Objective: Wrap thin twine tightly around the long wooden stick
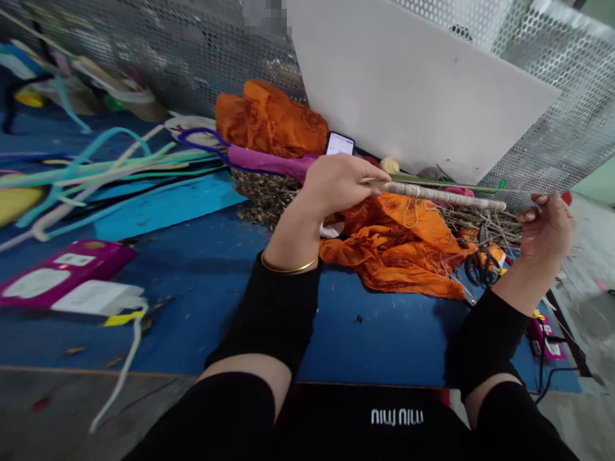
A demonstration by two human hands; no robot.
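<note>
My left hand (pixel 339 182) is closed round one end of a thin stick wrapped in pale thread (pixel 446 194), which points to the right. At the far right my right hand (pixel 550 224) is raised with its fingers curled together, pinching a fine thread (pixel 519 192) stretched taut from near my left fingers. The stick's free end stops a little short of my right hand. Crumpled orange cloth (pixel 403 250) lies below the stick, with loose thread over it. Black-handled scissors (pixel 483 262) rest by the cloth's right edge.
A lit phone (pixel 341 143) leans behind my left hand, near another orange cloth (pixel 273 121). Dry twigs (pixel 264 195) lie beneath. Fuzzy coloured stems (pixel 110 166) spread at left, with a purple box (pixel 67 269). A white board (pixel 413 83) stands at the back.
</note>
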